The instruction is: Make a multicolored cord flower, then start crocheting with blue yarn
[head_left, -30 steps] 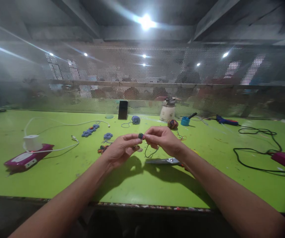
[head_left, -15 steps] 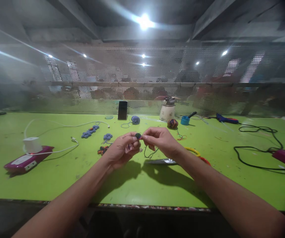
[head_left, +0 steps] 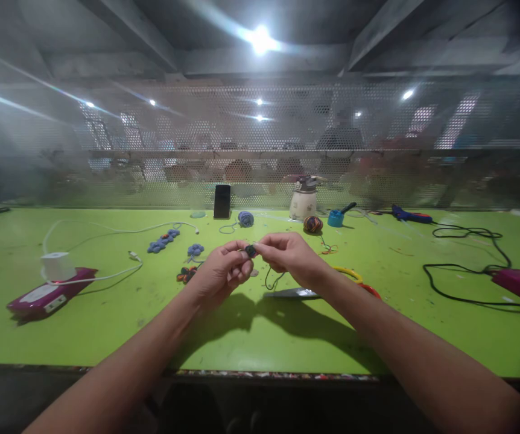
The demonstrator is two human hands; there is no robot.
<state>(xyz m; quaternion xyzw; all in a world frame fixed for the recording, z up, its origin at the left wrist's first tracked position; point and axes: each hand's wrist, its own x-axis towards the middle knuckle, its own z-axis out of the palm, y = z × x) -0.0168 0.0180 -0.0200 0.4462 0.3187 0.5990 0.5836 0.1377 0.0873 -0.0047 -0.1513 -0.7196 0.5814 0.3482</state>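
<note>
Between my two hands is a small dark green piece of yarn work (head_left: 250,250). My left hand (head_left: 226,265) pinches it between thumb and forefinger, the other fingers curled. The fingertips of my right hand (head_left: 287,256) close on its right edge; whether they hold a tool or only yarn is too small to tell. A dark yarn strand (head_left: 269,280) hangs in a loop below. Scissors with yellow and red handles (head_left: 348,274) lie under my right forearm. Close to my left hand are a black and orange yarn flower (head_left: 186,274) and a blue yarn flower (head_left: 195,249).
Farther back stand a phone (head_left: 222,202), a blue yarn ball (head_left: 245,219), a multicoloured yarn ball (head_left: 313,225), a jug (head_left: 303,199) and a blue cup (head_left: 335,217). Purple power strips (head_left: 52,292) with cables lie at both sides. A glue gun (head_left: 410,215) is back right.
My right fingertips have come in closer over the dark green yarn piece, and my left fingers curl slightly more. The whole view has shifted a little.
</note>
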